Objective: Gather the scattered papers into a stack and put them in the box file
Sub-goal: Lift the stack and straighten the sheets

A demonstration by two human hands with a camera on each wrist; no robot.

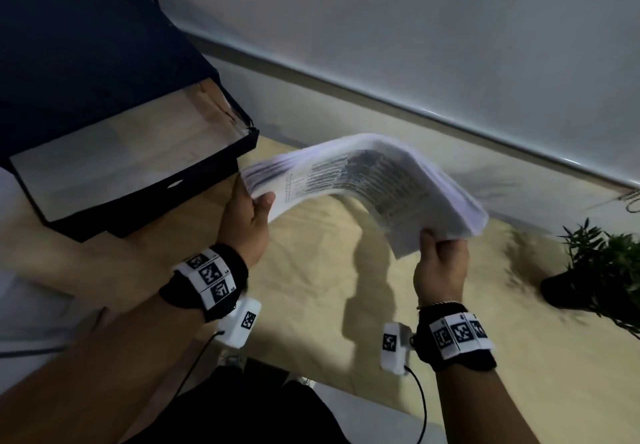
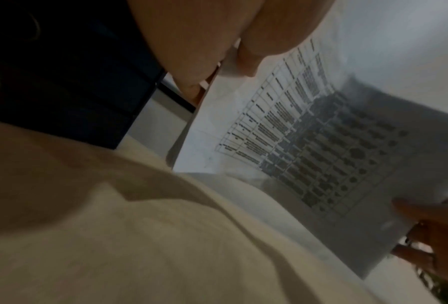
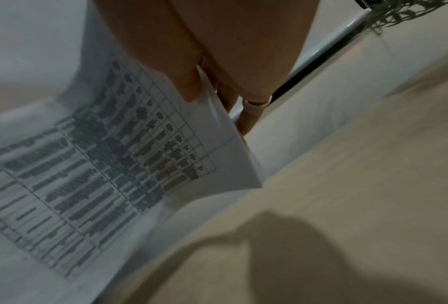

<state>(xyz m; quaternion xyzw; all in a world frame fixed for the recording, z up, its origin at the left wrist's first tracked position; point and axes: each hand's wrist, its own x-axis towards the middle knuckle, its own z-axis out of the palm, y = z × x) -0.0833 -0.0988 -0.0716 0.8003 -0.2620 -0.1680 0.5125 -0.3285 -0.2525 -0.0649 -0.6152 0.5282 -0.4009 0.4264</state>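
A stack of printed papers [image 1: 367, 180] with tables on them arches upward in the air above the table, blurred by motion. My left hand [image 1: 251, 206] pinches its left end beside the box file, thumb on top. My right hand [image 1: 440, 253] pinches its right end, thumb on top and fingers beneath. The box file [image 1: 138, 180] is dark blue, lies open at the left with its lid raised, and shows a pale lining. The left wrist view shows the papers [image 2: 308, 133] from below with my thumb [image 2: 246, 59] on them. In the right wrist view the sheet [image 3: 119, 160] hangs from my thumb [image 3: 189, 82].
A beige cloth [image 1: 311, 270] covers the table. A potted plant [image 1: 602, 270] in a dark pot stands at the right edge. A white wall with a rail [image 1: 450, 121] runs behind the table.
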